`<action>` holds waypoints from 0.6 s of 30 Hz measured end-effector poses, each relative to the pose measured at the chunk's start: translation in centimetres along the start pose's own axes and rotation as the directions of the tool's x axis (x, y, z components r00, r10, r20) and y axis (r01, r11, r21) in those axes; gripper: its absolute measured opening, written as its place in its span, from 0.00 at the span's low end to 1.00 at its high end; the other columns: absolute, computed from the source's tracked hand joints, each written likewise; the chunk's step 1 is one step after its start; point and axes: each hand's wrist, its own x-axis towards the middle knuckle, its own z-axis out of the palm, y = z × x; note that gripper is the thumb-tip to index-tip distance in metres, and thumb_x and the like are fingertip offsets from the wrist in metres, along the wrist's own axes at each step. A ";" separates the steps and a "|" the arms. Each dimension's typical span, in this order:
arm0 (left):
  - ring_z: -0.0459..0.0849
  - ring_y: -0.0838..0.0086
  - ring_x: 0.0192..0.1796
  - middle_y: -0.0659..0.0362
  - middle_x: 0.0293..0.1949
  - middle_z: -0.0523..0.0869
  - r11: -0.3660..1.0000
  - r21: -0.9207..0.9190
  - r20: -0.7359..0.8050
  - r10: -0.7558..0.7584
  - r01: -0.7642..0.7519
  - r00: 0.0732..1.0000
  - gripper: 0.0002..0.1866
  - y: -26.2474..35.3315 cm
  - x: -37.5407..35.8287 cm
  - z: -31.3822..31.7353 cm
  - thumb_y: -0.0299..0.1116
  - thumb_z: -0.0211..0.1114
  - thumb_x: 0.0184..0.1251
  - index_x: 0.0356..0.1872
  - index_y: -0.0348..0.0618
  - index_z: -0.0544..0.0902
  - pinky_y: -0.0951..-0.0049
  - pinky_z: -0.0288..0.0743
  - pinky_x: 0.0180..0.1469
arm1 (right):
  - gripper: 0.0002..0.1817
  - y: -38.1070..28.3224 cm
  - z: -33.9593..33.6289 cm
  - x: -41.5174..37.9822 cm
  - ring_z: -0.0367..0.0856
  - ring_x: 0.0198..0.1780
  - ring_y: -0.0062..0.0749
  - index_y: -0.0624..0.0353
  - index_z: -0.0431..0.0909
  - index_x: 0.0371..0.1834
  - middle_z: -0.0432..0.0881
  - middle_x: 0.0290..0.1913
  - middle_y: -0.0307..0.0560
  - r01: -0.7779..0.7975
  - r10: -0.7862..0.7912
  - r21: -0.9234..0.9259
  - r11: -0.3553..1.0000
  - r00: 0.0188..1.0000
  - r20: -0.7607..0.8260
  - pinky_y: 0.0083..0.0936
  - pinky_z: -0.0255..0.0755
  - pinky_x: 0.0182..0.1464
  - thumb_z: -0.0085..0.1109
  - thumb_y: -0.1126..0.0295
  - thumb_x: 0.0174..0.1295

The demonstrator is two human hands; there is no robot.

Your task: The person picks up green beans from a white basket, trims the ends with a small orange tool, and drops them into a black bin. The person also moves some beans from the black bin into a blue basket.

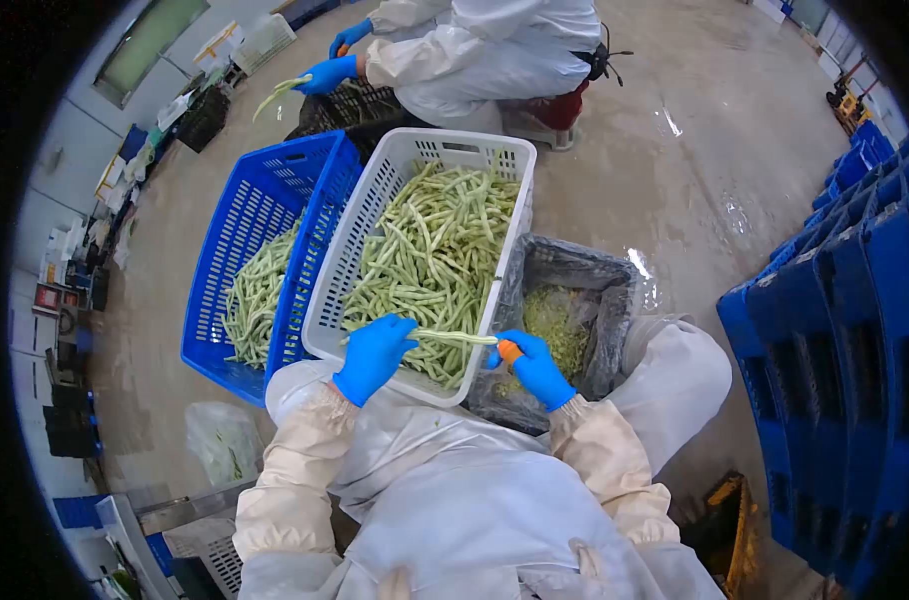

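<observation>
A long pale green bean (pixel 455 337) is stretched level between my two gloved hands, over the near edge of the white crate (pixel 320 322). My left hand (pixel 375 355) is closed around the bean's left end. At its other end my right hand (pixel 537 368) is closed, with a small orange thing (pixel 510 352) at the thumb and fingertips, right against the bean tip; I cannot tell what kind of tool or cover it is. Under the hands, a heap of green beans (pixel 435 245) fills much of the crate.
Left of it stands a blue crate (pixel 210 290) holding more beans. A bag-lined bin (pixel 615 290) with green trimmings (pixel 558 325) is at the right. Across from me sits a co-worker (pixel 475 60), a bean in one gloved hand. Blue pallets (pixel 825 330) are stacked at far right.
</observation>
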 end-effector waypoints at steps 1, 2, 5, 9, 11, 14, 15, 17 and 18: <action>0.79 0.60 0.33 0.55 0.31 0.78 1.000 0.005 -0.002 0.002 -0.002 1.000 0.13 0.5 0.0 0.4 0.33 0.64 0.53 0.40 0.45 0.77 0.64 0.72 0.31 | 0.12 0.1 -0.1 0.0 0.76 0.35 0.23 0.65 0.77 0.41 0.80 0.32 0.42 0.005 -0.005 0.002 1.000 1.000 0.001 0.21 0.70 0.41 0.48 0.68 0.65; 0.78 0.60 0.33 0.54 0.30 0.77 0.994 -0.107 -0.104 -0.020 0.009 0.994 0.12 0.9 -0.1 1.2 0.34 0.65 0.53 0.39 0.45 0.78 0.65 0.71 0.31 | 0.12 -0.1 -0.1 0.0 0.76 0.35 0.23 0.66 0.76 0.41 0.79 0.31 0.42 0.011 -0.003 0.123 0.992 0.998 -0.064 0.22 0.70 0.41 0.48 0.68 0.65; 0.78 0.65 0.30 0.57 0.28 0.77 0.941 -0.337 -0.203 -0.092 0.019 0.975 0.09 1.3 -0.7 5.5 0.34 0.66 0.55 0.35 0.43 0.80 0.68 0.71 0.31 | 0.11 -1.2 0.2 -0.1 0.76 0.32 0.24 0.67 0.76 0.41 0.78 0.30 0.42 0.038 0.011 0.330 0.943 0.989 -0.146 0.22 0.71 0.39 0.48 0.70 0.64; 0.76 0.76 0.32 0.63 0.30 0.77 0.081 -0.873 0.421 -0.373 0.481 0.827 0.11 6.2 0.5 7.9 0.34 0.60 0.63 0.41 0.37 0.80 0.73 0.73 0.36 | 0.11 -2.1 1.0 -0.1 0.76 0.30 0.24 0.66 0.76 0.41 0.78 0.30 0.42 0.057 0.019 0.406 0.912 0.983 -0.181 0.22 0.71 0.38 0.48 0.70 0.64; 0.76 0.78 0.34 0.63 0.31 0.77 -0.160 -0.872 0.488 -0.332 0.462 0.807 0.14 7.3 1.3 7.8 0.35 0.57 0.66 0.44 0.34 0.79 0.75 0.74 0.40 | 0.11 0.5 0.9 -0.1 0.76 0.30 0.23 0.65 0.76 0.41 0.78 0.30 0.42 0.044 -0.015 0.271 0.962 0.994 -0.109 0.21 0.71 0.37 0.49 0.69 0.64; 0.76 0.76 0.36 0.61 0.34 0.77 -0.232 -0.934 0.347 -0.415 0.270 0.841 0.17 5.8 3.7 8.3 0.34 0.55 0.67 0.53 0.34 0.73 0.69 0.74 0.45 | 0.11 1.3 0.7 -0.7 0.76 0.31 0.23 0.65 0.77 0.40 0.79 0.29 0.42 -0.035 0.047 0.136 0.990 0.996 -0.082 0.21 0.71 0.37 0.51 0.69 0.63; 0.76 0.76 0.36 0.61 0.34 0.77 -0.230 -0.938 0.338 -0.420 0.261 0.842 0.17 5.3 4.5 7.3 0.34 0.55 0.67 0.53 0.34 0.73 0.69 0.74 0.45 | 0.10 1.3 0.7 -0.6 0.76 0.31 0.22 0.65 0.78 0.38 0.80 0.27 0.42 -0.111 0.131 0.151 0.982 0.984 -0.124 0.21 0.70 0.37 0.53 0.68 0.62; 0.76 0.76 0.38 0.61 0.35 0.78 -0.644 -0.765 0.271 -0.357 -0.025 0.894 0.18 4.3 5.6 5.6 0.33 0.53 0.68 0.57 0.39 0.71 0.68 0.72 0.45 | 0.08 1.9 -1.1 -0.3 0.76 0.31 0.23 0.65 0.78 0.37 0.80 0.25 0.40 -0.208 0.213 0.049 0.977 0.957 -0.195 0.21 0.70 0.38 0.54 0.71 0.59; 0.76 0.73 0.38 0.59 0.36 0.78 -0.704 -0.706 0.242 -0.346 -0.080 0.906 0.21 3.9 6.1 5.3 0.33 0.54 0.68 0.60 0.43 0.67 0.65 0.72 0.47 | 0.08 2.6 -1.7 -0.3 0.77 0.33 0.23 0.65 0.78 0.37 0.80 0.27 0.41 -0.205 0.162 -0.162 0.965 0.955 -0.248 0.22 0.71 0.39 0.55 0.73 0.59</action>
